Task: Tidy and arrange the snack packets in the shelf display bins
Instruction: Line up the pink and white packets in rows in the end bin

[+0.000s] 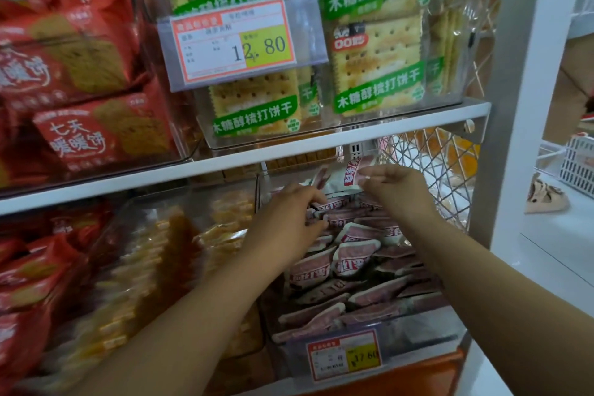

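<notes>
Blur keeps us from reading the print on the packets [353, 259], pink-and-white film pouches that fill the clear plastic bin [418, 328] at lower centre-right, lying flat and overlapping like tiles. Our left hand [286, 222] curls its fingers round the top edges of a few at the back of the pile, fingertips partly buried among them. Our right hand [398, 190] pinches 1 raised packet [348, 175] by its corner just under the white shelf edge [289, 146], above the pile. Beside it stands white wire mesh [430, 167]. A price tag [344, 355] fronts the bin, its figures smeared. At lower left, motion blur melts glossy yellow wrappers [144, 267] together. Above, square crackers [376, 67] in green-banded clear packs sit behind a 12.80 tag [234, 42]; red packs [96, 135] are cut off at the left edge.
</notes>
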Demonstrator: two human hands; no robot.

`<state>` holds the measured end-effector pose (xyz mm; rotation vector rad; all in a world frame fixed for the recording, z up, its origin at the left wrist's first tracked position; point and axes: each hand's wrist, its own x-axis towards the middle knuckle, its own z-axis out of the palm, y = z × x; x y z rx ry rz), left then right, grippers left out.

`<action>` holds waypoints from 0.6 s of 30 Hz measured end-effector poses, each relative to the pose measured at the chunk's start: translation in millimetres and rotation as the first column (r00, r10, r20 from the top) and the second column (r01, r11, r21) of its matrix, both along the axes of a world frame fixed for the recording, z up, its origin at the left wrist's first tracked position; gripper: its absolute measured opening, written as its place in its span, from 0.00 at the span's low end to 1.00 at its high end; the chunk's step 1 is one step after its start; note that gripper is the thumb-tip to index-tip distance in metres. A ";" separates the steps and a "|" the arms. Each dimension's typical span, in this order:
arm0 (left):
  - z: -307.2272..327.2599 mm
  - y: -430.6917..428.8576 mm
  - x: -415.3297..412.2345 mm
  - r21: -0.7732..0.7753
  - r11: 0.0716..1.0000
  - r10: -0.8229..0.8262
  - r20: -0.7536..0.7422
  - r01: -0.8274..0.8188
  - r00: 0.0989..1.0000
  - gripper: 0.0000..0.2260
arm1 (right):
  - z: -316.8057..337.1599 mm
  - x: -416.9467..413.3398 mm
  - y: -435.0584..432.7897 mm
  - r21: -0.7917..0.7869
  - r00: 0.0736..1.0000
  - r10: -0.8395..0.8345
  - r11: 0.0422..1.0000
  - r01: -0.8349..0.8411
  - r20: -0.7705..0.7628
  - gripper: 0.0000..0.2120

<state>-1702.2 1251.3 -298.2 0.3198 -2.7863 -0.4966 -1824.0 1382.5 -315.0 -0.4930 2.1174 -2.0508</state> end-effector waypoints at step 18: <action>12.0 26.1 34.5 0.464 0.871 -0.093 -0.173 0.164 0.981 0.06 | 29.7 65.1 62.4 0.073 0.939 0.305 0.952 -0.297 -0.158 0.10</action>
